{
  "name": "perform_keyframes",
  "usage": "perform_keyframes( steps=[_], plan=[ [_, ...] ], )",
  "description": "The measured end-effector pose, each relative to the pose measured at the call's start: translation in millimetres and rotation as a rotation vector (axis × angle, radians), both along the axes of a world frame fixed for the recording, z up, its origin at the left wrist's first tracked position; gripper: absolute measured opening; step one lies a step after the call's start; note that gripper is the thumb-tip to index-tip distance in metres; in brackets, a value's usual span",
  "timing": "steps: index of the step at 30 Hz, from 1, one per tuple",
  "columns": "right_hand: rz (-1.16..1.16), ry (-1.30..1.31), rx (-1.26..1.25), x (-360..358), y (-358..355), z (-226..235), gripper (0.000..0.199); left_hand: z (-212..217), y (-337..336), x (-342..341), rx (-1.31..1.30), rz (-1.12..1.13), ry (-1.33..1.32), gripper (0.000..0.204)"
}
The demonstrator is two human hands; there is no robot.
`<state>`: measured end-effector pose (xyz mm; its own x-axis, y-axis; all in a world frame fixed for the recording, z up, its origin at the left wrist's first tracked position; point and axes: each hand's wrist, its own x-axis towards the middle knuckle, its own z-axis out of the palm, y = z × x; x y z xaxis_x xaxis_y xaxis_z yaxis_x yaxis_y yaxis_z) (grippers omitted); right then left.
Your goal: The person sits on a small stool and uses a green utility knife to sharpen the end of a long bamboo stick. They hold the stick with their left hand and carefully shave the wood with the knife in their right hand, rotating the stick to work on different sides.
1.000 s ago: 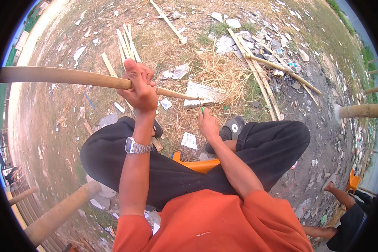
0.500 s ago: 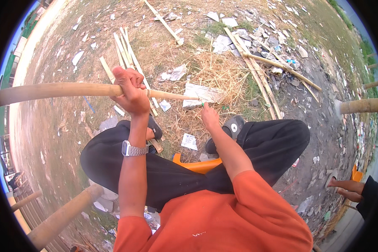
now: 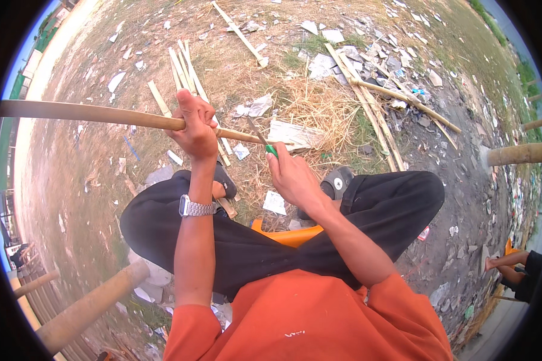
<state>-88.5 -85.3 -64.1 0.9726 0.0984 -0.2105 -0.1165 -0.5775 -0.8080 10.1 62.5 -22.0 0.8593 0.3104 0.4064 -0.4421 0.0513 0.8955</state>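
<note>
A long tan bamboo pole [image 3: 90,114] runs from the far left across the front of me, its thinner end past my knees. My left hand [image 3: 194,127], with a metal-banded watch below it, is wrapped round the pole with the thumb up. In my right hand [image 3: 294,175] is a knife [image 3: 258,132] with a green handle. Its blade points up and left, crossing the pole near the thin end; whether the edge touches the bamboo I cannot tell. A flat pale piece [image 3: 292,133] lies on the ground just beyond the pole's tip.
I sit on an orange stool [image 3: 290,236]. Split bamboo strips [image 3: 190,72] lie ahead to the left, and more strips [image 3: 367,105] to the right beside straw shavings [image 3: 316,105]. Thick bamboo posts [image 3: 93,310] stand at both sides. Another person's legs [image 3: 507,262] show at right.
My right hand has drawn back toward me and left along the pole, and the knife blade now shows, angled up. The left hand keeps its grip; the pole's far-left end has risen slightly.
</note>
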Motion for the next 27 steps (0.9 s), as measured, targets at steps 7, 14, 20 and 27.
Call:
perform_keyframes(
  steps=[7, 14, 20, 27],
  plan=[
    [-0.098, 0.047, -0.232, -25, 6, -33, 0.023, -2, -4, -6, 0.001, -0.129, -0.068, 0.057],
    [-0.145, 0.038, -0.287, -19, 0, -74, 0.024, -1, -10, -5, -0.050, -0.095, -0.046, 0.057],
    [-0.183, -0.055, -0.136, -17, 15, -65, 0.023, 0, -11, -8, -0.039, -0.071, -0.068, 0.058],
    [-0.106, -0.145, -0.313, -7, 24, -65, 0.021, -5, 10, 2, -0.109, 0.057, -0.011, 0.058]
  ],
)
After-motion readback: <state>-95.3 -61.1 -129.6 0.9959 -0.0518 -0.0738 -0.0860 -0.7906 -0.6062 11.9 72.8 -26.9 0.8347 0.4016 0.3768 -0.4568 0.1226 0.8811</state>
